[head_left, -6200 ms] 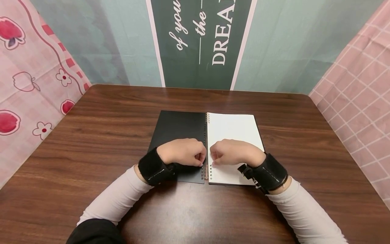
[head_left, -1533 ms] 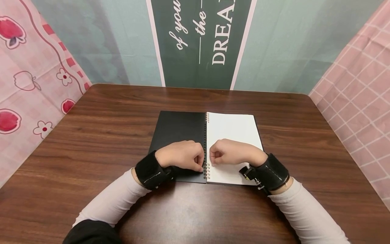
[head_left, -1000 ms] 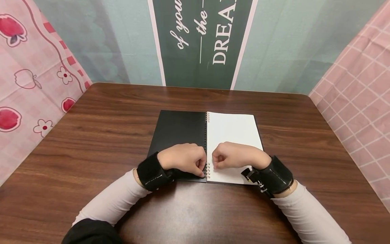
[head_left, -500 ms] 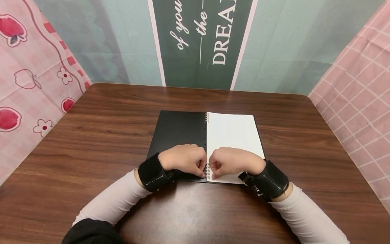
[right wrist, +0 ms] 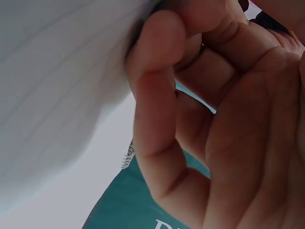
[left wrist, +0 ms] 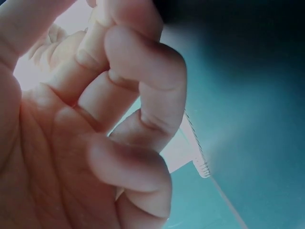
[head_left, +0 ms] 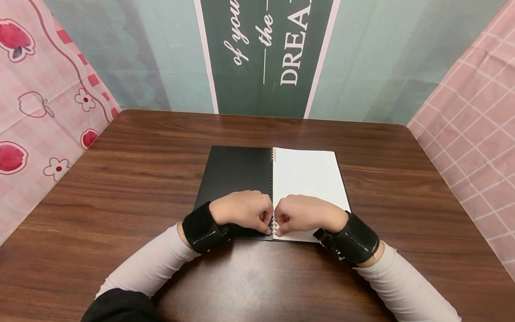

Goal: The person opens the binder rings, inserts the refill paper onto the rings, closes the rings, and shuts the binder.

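Observation:
A ring-bound notebook lies open in the head view, its black cover (head_left: 240,170) on the left and its white page (head_left: 309,172) on the right. Between them run the binding rings (head_left: 274,226), which also show in the left wrist view as a small coil (left wrist: 204,169). My left hand (head_left: 243,209), over the cover, pinches the lower binding with curled fingers and thumb. Opposite it, my right hand (head_left: 310,213) pinches the page's holed edge at the same rings. The middle of the binding is hidden behind the knuckles. In the right wrist view the page (right wrist: 57,95) fills the left side.
The notebook rests on a brown wooden table (head_left: 141,179). Behind the table hangs a green cloth (head_left: 362,58) with lettering. A pink fruit-patterned cloth (head_left: 44,80) borders the left, a pink checked cloth (head_left: 479,120) the right.
At first, the lower rings stood apart from the page holes; now they meet along the binding. Both hands have slid down the binding, and lately the right hand has shifted left toward it.

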`<state>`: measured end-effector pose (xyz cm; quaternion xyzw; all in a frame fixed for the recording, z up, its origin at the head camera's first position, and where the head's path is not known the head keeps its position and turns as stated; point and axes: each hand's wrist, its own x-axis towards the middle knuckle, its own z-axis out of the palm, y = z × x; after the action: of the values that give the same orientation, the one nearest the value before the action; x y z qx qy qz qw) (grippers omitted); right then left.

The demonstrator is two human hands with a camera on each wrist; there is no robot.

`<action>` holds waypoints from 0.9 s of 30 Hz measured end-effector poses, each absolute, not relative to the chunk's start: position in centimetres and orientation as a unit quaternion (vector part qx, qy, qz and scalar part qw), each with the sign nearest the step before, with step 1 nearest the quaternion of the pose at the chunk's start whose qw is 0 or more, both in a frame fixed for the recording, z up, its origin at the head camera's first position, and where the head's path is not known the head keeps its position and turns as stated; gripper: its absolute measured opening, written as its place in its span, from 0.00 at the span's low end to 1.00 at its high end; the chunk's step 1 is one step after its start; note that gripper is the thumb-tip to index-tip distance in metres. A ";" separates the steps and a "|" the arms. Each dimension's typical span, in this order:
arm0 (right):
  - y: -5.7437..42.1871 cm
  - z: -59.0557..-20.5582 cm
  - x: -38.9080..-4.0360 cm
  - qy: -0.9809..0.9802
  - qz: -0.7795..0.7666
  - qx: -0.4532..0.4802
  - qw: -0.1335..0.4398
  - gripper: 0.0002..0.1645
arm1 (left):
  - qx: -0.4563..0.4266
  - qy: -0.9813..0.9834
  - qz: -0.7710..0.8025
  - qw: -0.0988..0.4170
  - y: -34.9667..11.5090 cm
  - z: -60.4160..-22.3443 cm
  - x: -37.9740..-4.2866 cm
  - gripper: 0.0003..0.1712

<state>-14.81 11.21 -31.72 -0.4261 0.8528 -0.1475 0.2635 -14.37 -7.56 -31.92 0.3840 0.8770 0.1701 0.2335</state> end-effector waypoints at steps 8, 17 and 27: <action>11.3 -31.8 -15.0 0.853 -0.153 -0.421 0.268 0.14 | 0.388 0.874 0.175 0.234 -7.5 -32.1 -14.5 0.13; 11.5 -31.9 -15.0 0.849 -0.159 -0.423 0.273 0.12 | 0.388 0.873 0.175 0.239 -7.5 -31.9 -14.4 0.12; 12.2 -31.6 -15.8 0.857 -0.153 -0.414 0.266 0.12 | 0.382 0.878 0.158 0.241 -8.3 -31.1 -14.3 0.15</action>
<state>-15.75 12.19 -31.62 -0.4140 0.8569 -0.1527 0.2664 -14.30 -8.35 -31.15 0.3816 0.8782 0.1585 0.2408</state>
